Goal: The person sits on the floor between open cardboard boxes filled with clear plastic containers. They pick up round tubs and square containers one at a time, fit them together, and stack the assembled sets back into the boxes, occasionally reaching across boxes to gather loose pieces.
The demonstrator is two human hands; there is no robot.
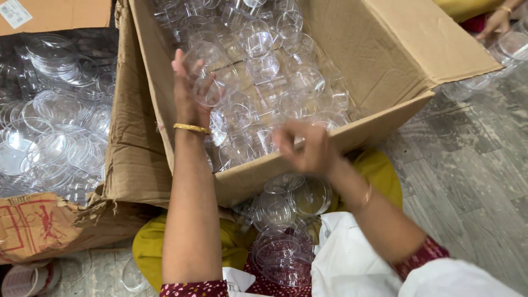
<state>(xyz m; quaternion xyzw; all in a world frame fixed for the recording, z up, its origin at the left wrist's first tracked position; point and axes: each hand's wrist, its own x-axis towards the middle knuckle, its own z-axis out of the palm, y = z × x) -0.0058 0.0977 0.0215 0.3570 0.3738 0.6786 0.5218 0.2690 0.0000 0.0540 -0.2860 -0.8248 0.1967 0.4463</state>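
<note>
1. Left hand (188, 93): raised inside the open cardboard box (379, 49), near its left wall; fingers curled around a clear plastic cup (212, 77), which it holds just above the heap. A gold bangle (192, 128) sits on the wrist.
2. Right hand (305, 147): at the box's near edge, blurred; fingers bent inward. Whether its grip holds anything cannot be told.
3. Clear plastic cups in the box (264, 66): a loose heap, many tipped on their sides, filling the box from the near edge to the far side.
4. Clear plastic pieces on the lap (286, 220): round cups and lids piled just below the box's near edge, between the two forearms, resting on yellow cloth (148, 242) and white cloth (341, 258).
5. Second cardboard box (38, 225): at the left, torn along its near wall, holding stacked clear round lids (49, 148).
6. Roll of tape (25, 280): on the floor at the lower left corner.
7. Grey floor (467, 170): at the right.
8. Another person's hand (495, 22): at the upper right corner, touching more clear cups (511, 47) on the floor.
</note>
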